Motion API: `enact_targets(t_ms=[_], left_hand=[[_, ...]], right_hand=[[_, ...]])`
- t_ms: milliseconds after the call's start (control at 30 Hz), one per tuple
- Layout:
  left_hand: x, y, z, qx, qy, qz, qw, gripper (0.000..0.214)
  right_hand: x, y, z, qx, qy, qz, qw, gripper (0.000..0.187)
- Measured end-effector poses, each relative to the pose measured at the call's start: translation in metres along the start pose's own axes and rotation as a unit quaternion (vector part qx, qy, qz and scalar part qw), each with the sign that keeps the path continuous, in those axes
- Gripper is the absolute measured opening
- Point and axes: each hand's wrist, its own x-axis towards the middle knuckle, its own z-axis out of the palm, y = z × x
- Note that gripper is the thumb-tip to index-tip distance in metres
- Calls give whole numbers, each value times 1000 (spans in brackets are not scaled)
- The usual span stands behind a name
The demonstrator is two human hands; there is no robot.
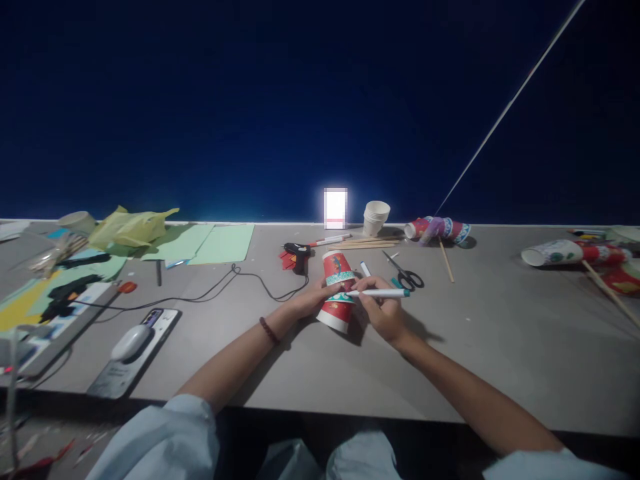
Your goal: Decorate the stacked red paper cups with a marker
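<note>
A red paper cup [337,288] with teal and white bands stands upside down in the middle of the grey table [480,360]. My left hand [311,301] is wrapped round the cup's left side. My right hand [384,311] is closed on a white marker [381,293] with a teal end, whose tip rests against the cup's right side. A second white marker [365,269] lies just behind my right hand.
Scissors [406,274] lie right of the cup, a black glue gun [297,255] with its cable to the left. Stacked white cups [376,217], wooden sticks [367,244] and decorated cups [439,229] sit at the back. Phone and mouse [134,341] lie front left, green paper [200,243] beyond.
</note>
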Motion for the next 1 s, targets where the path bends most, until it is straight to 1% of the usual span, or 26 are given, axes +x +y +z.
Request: enact_targets(t_ms=[267, 333, 467, 567, 800, 1000], left_hand=[[0, -1, -2, -7, 5, -3, 1000, 57], [1, -1, -2, -4, 5, -4, 1000, 57], [1, 0, 0, 0, -13, 4, 1000, 52], [1, 0, 1, -5, -20, 9, 1000, 50], [1, -1, 0, -10, -7, 2, 1000, 53], [1, -1, 1, -14, 5, -2, 1000, 57]], right_hand=[[0, -1, -1, -19, 6, 6, 1000, 3], [0, -1, 0, -8, 4, 11, 1000, 4], [1, -3, 1, 23, -1, 9, 1000, 7], [1, -4, 1, 25, -1, 5, 1000, 9], [1, -4, 0, 22, 4, 0, 1000, 7], [0, -1, -1, -12, 0, 0, 1000, 4]])
